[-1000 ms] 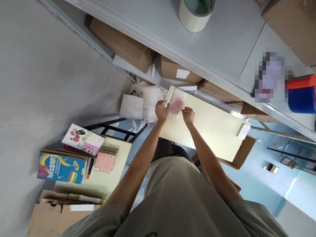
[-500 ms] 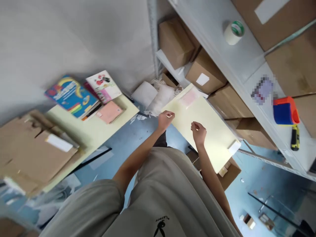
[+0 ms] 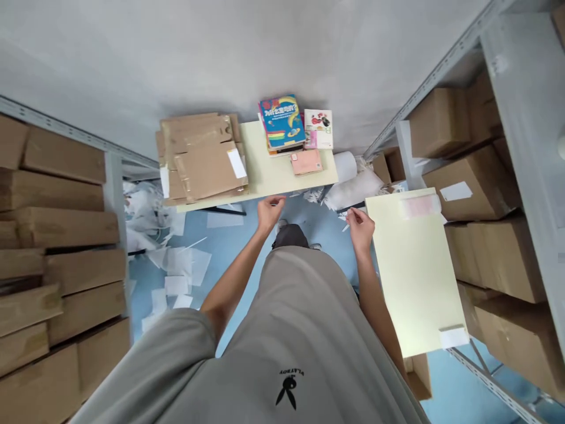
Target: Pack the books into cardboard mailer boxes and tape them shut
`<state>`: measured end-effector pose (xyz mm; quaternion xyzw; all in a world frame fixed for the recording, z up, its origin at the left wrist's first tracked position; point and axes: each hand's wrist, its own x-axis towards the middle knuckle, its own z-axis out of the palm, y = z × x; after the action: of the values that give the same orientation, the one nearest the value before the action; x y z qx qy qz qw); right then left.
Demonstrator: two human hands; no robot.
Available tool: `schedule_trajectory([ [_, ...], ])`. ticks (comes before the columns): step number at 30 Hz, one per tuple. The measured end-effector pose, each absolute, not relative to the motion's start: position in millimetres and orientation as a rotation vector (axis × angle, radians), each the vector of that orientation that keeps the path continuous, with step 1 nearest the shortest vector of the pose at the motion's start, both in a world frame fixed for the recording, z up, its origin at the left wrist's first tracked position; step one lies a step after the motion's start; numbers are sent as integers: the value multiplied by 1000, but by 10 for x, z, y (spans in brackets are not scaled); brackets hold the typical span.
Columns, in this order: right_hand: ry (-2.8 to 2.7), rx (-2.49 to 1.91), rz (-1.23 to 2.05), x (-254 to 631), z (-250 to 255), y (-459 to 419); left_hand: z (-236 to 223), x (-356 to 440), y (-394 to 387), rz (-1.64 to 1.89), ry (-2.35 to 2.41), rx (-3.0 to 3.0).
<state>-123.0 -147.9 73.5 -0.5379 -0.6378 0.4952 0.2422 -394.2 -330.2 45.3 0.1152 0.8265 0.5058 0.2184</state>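
My left hand (image 3: 270, 213) hovers just in front of the far pale-yellow table (image 3: 256, 171), its fingers drawn together in a pinch with nothing visible in them. Over the gap beside the right-hand pale-yellow table (image 3: 412, 259), my right hand (image 3: 361, 228) is also closed, thumb against fingers, and nothing shows in it. On the far table lie a stack of books with a blue cover on top (image 3: 282, 121), a white picture book (image 3: 318, 126) and a small pink booklet (image 3: 306, 162). Flattened cardboard boxes (image 3: 207, 165) are piled at its left end.
Shelves with cardboard boxes stand at left (image 3: 70, 221) and right (image 3: 477, 182). Paper scraps (image 3: 179, 285) litter the blue floor. White rolls (image 3: 357, 185) lie near the far corner. A white block (image 3: 454, 337) sits at the right table's near corner.
My view has swung left, bringing the far table ahead of me and the left shelf into sight. Both hands have left the right table's area and remain closed.
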Motion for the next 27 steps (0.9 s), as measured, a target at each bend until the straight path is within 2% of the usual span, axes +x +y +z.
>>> schedule_trajectory([
  [10, -1838, -1330, 1702, -3240, 709, -2142, 30, -5723, -4397, 1366, 2430, 379],
  [17, -1799, -1333, 1813, -4131, 762, -2631, -40, -6313, -4749, 504, 2313, 989],
  [20, -1779, -1385, 1826, -4327, 766, -2785, 85, -6348, -4751, 298, 2255, 1158],
  [23, -1805, -1381, 1848, -4495, 772, -2884, 225, -6434, -4742, 286, 2200, 1229],
  [27, -1812, -1360, 1836, -4653, 835, -2905, 502, -6732, -4848, 511, 2258, 1140],
])
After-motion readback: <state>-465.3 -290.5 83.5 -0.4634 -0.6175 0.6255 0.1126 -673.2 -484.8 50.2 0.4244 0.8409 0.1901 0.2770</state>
